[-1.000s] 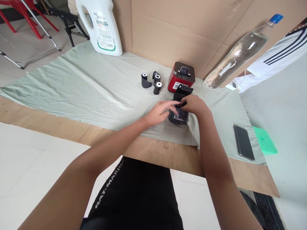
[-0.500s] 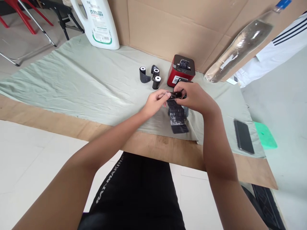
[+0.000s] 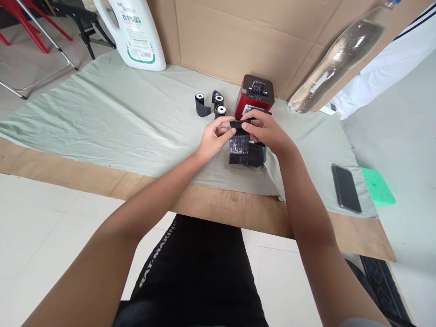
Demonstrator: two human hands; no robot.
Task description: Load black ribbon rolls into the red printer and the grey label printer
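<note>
My left hand (image 3: 214,137) and my right hand (image 3: 265,130) both pinch a small black roll (image 3: 239,126) held up over the table. A printed black strip (image 3: 239,149) hangs down from the roll. Just under it a black printer (image 3: 256,154) rests on the green cloth (image 3: 112,118). A red printer (image 3: 254,95) stands right behind my hands. Three black rolls (image 3: 210,103) with white cores lie to its left.
A white detergent jug (image 3: 133,32) stands at the back left by the cardboard wall (image 3: 231,36). A clear water bottle (image 3: 335,56) leans at the back right. A phone (image 3: 345,188) lies on the cloth at right. Another person's white sleeve (image 3: 384,63) is at far right.
Both hands lifted the roll off the black printer and drew the printed strip out. Since half a second ago the hanging strip has become shorter.
</note>
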